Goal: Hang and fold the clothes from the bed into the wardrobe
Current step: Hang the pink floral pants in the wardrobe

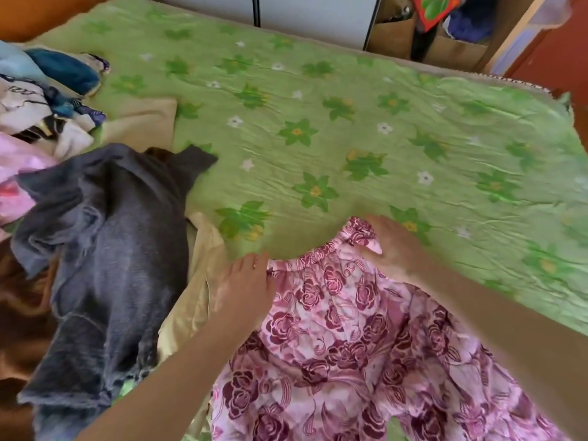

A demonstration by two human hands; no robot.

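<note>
Pink rose-print garment, looks like elastic-waist trousers or a skirt, lies spread at the near edge of the bed, waistband pointing far. Left hand rests at the left end of the waistband, fingers mostly straight; blur makes it hard to tell if it pinches the cloth or just presses it. Right hand is on the right end of the waistband, fingers bunching the gathered elastic, so it appears to be grasping it.

Progress, as a judgement: early. This piece is only being laid flat or straightened, no fold made yet. A lot is left on the left side of the bed: dark grey denim piece crumpled just left of the left hand, a beige cloth under and beside it, a brown item at the near-left edge, and a mixed heap of white, blue and pink clothes at the far left. No folded stack visible on the bed. Wardrobe not clearly in view, so what is already put away can't be told.

Containers: two brown cardboard boxes on the floor beyond the far edge of the bed, at the right. The right one seems to hold dark blue fabric; the left one's contents are too dark to tell. A red-and-green bag hangs or sits above them.
</note>
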